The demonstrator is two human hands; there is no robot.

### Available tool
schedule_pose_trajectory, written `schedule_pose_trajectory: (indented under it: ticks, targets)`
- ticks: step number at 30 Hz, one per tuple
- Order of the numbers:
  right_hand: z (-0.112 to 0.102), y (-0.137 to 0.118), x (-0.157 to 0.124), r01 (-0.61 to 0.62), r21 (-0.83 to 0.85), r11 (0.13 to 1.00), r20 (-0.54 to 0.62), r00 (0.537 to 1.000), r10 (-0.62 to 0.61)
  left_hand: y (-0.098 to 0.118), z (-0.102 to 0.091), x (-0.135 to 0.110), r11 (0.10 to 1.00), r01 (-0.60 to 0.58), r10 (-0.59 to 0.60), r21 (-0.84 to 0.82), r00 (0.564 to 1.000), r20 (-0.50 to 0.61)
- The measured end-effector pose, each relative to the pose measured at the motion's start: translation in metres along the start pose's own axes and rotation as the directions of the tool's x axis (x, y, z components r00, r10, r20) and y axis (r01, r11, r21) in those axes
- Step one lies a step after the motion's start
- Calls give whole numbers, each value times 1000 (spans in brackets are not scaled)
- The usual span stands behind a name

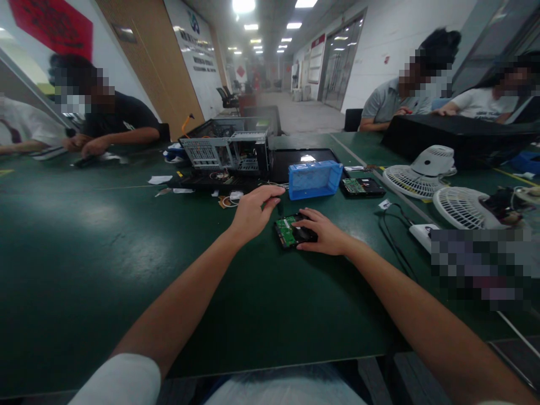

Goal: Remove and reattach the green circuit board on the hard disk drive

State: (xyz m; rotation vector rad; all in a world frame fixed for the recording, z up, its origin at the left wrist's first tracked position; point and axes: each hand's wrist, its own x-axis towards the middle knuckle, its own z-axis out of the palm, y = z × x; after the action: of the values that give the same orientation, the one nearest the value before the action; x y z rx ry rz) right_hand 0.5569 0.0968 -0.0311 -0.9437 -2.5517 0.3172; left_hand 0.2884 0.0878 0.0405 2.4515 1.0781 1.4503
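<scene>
A hard drive [285,230] lies on the green table with its green circuit board facing up. My right hand [325,233] grips it from the right side, fingers over the far edge and thumb at the near edge. Just above and left of the drive is my left hand [256,212], its thumb and forefinger brought together in a pinch. Something small and dark shows under those fingertips, too small to name. Beyond both hands stands a blue plastic box [315,181], tipped on its side with its opening towards me. A second hard drive [363,187] rests to its right.
An opened computer case [228,153] stands behind my left hand, with paper scraps and cables before it. White fan parts [417,174] and a power strip [422,233] lie on the right. Co-workers sit at both far sides, near a black box [455,135].
</scene>
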Motion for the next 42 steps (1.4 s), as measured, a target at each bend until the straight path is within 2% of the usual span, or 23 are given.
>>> schedule_pose_trajectory:
  ticks: [5, 10, 15, 22, 30, 39, 42]
  targets:
    - [0, 0, 0, 1, -19, 1000, 7, 1000, -1, -2, 4, -3, 994, 67, -69, -85, 997, -17]
    - [1, 0, 0, 2, -8, 1000, -5, 1000, -3, 5, 4, -3, 995, 51, -54, -91, 998, -32]
    - [0, 0, 1, -1, 0, 1000, 3, 1000, 1, 7, 5, -4, 982, 124, -135, -143, 988, -71]
    - [-1, 1, 0, 0, 14, 1000, 8, 1000, 0, 7, 7, -5, 964, 195, -209, -183, 976, -61]
    - [1, 2, 0, -3, 21, 1000, 6, 1000, 3, 6, 7, -4, 900, 222, -207, -374, 975, 80]
    - [1, 0, 0, 1, 6, 1000, 0, 1000, -1, 4, 11, -7, 869, 240, -226, -432, 970, 84]
    - [0, 1, 1, 2, 6, 1000, 3, 1000, -2, 5, 9, -6, 912, 203, -193, -358, 979, 64]
